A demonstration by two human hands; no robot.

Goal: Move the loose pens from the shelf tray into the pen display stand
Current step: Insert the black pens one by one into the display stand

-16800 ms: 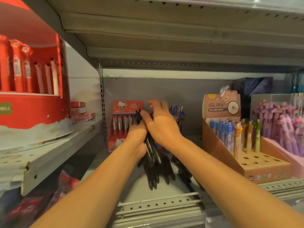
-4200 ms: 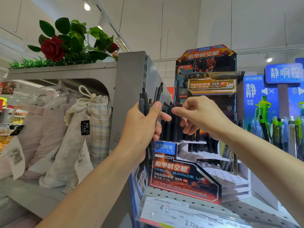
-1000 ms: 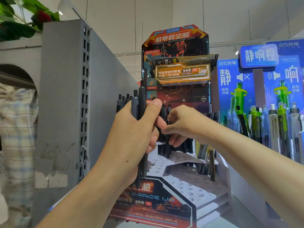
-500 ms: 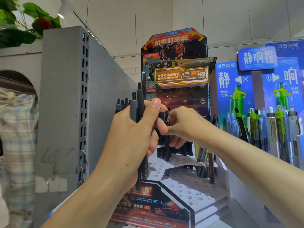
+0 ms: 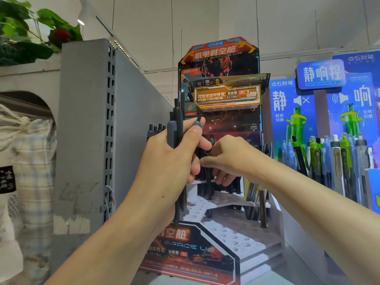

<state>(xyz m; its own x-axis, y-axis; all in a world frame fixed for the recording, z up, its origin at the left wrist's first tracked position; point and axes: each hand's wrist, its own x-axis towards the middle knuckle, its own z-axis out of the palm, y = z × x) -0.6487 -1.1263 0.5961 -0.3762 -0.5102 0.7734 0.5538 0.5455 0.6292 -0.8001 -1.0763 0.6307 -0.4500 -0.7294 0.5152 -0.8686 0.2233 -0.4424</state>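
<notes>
At pen display stand (image 5: 218, 229): left hand (image 5: 168, 161) grips approx 3 dark pens (image 5: 177, 128).

The pen display stand (image 5: 207, 249) has open holes on its lower front tiers, reachable from the front; dark pens (image 5: 208, 182) crowd the upper tier, a grey shelf upright (image 5: 86, 130) blocks its left, neighbouring pens (image 5: 337, 161) hem its right

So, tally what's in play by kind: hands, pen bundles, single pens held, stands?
Bare hands: 2, left hand and right hand
Bundle of dark plastic pens, left-held: 1
Single dark pen, right-pinched: 1
Red-and-black cardboard pen display stand: 1
Total: 5
</notes>
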